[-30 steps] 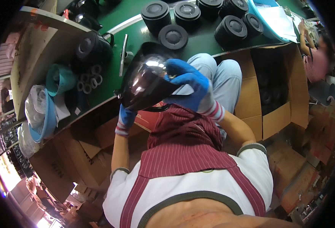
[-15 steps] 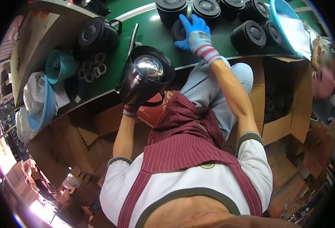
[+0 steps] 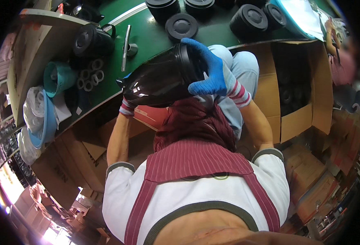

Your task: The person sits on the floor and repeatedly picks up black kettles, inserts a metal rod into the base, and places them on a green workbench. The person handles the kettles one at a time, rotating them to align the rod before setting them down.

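A glossy black jug (image 3: 153, 79) lies on its side in front of me, its small spout at the left and its wide end at the right. My left hand (image 3: 128, 105) supports it at the spout end; most of that hand is hidden behind the jug. My right hand (image 3: 211, 72), in a blue glove, curves its thumb and fingers around the wide end. A black ring-like cap (image 3: 184, 63) shows there against the jug; how it is seated I cannot tell. Another round black cap (image 3: 181, 27) lies on the green table just beyond my right hand.
Stacks of black caps (image 3: 249, 18) stand along the table (image 3: 151, 41). A metal rod (image 3: 126, 48), pale rings (image 3: 91, 75), a teal basket (image 3: 59, 78) and another black jug (image 3: 92, 41) are at the left. An open carton (image 3: 298, 126) stands at the right.
My right hand has come back from the caps on the table to the jug's wide end. The jug has tipped onto its side, its wide end turning right.
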Demonstrator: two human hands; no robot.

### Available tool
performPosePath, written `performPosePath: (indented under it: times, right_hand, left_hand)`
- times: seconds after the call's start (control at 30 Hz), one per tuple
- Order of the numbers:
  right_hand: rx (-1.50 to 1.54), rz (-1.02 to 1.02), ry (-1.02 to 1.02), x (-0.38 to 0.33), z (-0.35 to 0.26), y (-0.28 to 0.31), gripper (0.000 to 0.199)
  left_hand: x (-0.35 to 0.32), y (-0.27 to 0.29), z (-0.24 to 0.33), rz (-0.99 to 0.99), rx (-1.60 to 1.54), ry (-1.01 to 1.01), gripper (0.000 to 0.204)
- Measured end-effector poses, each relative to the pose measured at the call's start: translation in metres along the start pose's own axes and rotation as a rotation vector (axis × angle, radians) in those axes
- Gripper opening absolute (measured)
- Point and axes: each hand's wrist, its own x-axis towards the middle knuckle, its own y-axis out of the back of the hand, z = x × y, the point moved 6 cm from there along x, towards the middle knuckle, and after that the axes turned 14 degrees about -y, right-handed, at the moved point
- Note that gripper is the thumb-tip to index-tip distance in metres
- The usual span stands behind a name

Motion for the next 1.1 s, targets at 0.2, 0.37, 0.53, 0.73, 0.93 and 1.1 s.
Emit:
performPosePath:
  times: [0.2,0.37,0.53,0.73,0.93,1.1]
  right_hand:
    - [0.137,0.123,-0.092,-0.021,0.008,0.022,0.104]
    - [0.403,0.135,0.081,-0.03,0.061,0.036,0.075]
    - [-0.197,0.093,0.267,-0.057,0.043,0.041,0.08]
    - [0.046,0.252,0.587,-0.073,-0.024,0.023,0.09]
    - [0.081,0.367,0.048,-0.061,0.07,0.05,0.07]
    - [0.296,0.221,0.317,-0.075,0.024,0.031,0.067]
  left_hand:
    - [0.054,-0.031,0.101,0.038,0.357,-0.286,0.044]
    - [0.082,-0.065,0.204,-0.053,0.951,-0.746,0.047]
    - [0.057,-0.039,0.132,0.173,0.548,-0.335,0.031]
    - [0.014,-0.023,0.066,-0.134,0.604,-0.469,0.05]
    - [0.114,-0.116,0.233,-0.346,1.003,-0.828,0.041]
    - [0.055,-0.04,0.098,-0.009,0.026,-0.174,0.048]
